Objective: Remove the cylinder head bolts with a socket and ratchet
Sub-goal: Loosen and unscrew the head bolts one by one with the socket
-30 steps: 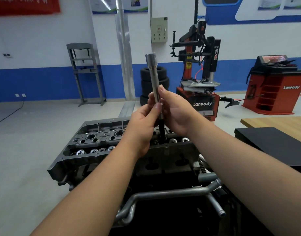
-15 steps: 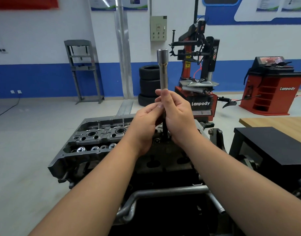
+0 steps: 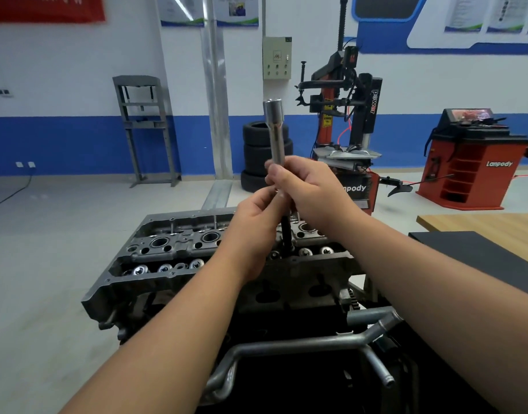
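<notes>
Above the cylinder head, the left hand pinches the long socket low down, as before. The right hand, at 3 o'clock, now wraps it fully; a dark bolt hangs beneath.

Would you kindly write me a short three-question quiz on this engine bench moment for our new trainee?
1. True or false: both hands grip the long socket tool.
2. Which hand sits higher on the shaft? A) left hand B) right hand
3. Fill in: the tool's dark lower end reaches down to the ____.

Key:
1. True; the tool stands nearly upright.
2. B.
3. Cylinder head; whether it is seated on a bolt cannot be told.
</notes>
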### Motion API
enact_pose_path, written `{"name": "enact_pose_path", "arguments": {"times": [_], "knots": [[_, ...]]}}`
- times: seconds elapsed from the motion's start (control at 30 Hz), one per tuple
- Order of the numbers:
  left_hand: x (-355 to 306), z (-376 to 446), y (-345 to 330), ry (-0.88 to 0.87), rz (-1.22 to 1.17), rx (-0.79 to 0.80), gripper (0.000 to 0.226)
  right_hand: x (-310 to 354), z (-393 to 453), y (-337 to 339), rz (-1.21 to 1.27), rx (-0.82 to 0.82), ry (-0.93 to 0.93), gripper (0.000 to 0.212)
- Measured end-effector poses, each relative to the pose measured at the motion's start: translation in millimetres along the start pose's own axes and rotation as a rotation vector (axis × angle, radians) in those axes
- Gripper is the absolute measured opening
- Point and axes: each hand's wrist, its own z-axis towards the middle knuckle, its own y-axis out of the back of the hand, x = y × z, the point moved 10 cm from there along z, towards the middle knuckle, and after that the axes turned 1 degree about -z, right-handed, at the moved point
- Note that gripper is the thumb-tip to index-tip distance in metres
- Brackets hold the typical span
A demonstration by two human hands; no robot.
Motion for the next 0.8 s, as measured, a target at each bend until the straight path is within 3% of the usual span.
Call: {"name": "enact_pose_path", "arguments": {"times": [0.07, 0.2, 0.37, 0.47, 0.63, 0.8], "knots": [[-2, 0, 1, -0.022, 0.040, -0.034, 0.023, 10, 4, 7, 0.041, -0.088, 0.003, 0.011], [-2, 1, 7, -0.032, 0.069, -0.117, 0.025, 24, 11, 23, -0.034, -0.259, 0.014, 0.022], [4, 1, 1, 0.026, 0.057, -0.013, 0.028, 12, 8, 14, 0.277, -0.087, -0.113, 0.029], [1, 0, 1, 0.005, 0.055, -0.032, 0.025, 12, 11, 11, 0.271, -0.039, -0.185, 0.026], [1, -1, 12, -0.003, 0.058, -0.145, 0.024, 33, 19, 10, 0.333, -0.129, -0.180, 0.031], [1, -3, -1, 0.046, 0.046, -0.025, 0.026, 25, 26, -1, 0.545, -0.116, -0.322, 0.057]]}}
